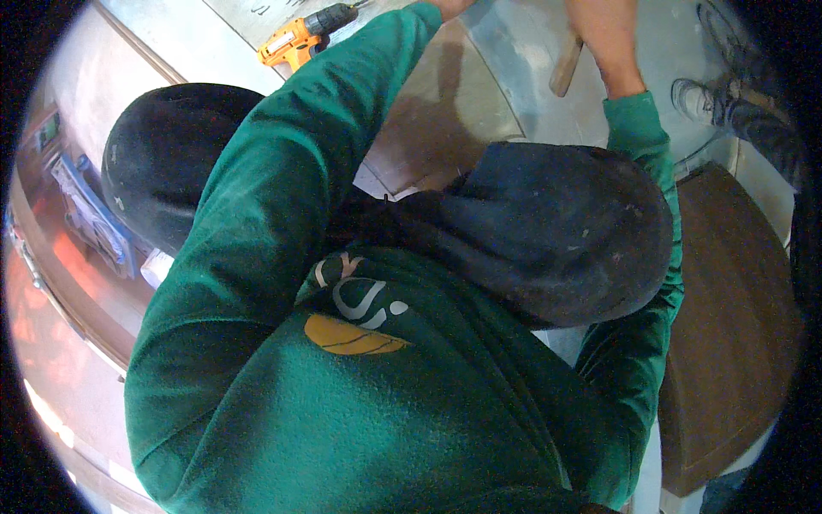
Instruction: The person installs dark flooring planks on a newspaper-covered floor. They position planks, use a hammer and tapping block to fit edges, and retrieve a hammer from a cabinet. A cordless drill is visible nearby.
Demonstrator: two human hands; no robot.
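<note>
Presently, item by item, as I read the head view from my remote station.

Right hand (612,38): bare, at the top edge, fingers mostly cut off by the frame; it appears wrapped around a pale wooden handle (566,67), probably a hammer or mallet, head out of sight. How tightly the fingers close I cannot tell.

Left hand (445,7): only the wrist shows at the top rim; whether the fingers are spread or curled, and on what, I cannot tell.

Grey sheet-metal panel with curved seams (514,77): lies flat beneath both hands, just beyond the knees.

Orange-and-black cordless drill (304,36): resting on the sheet, left of the left arm, untouched.

Green fleece sleeves and dark trouser knees (556,223): fill the centre, hiding much of the work.

Brown cushioned stool (736,334): at right.

Another person's shoes (711,98): top right, near the sheet.

Handling note, my judgement: strike squarely, keep the left fingers clear of the blow, and steady the sheet so it cannot shift.
</note>
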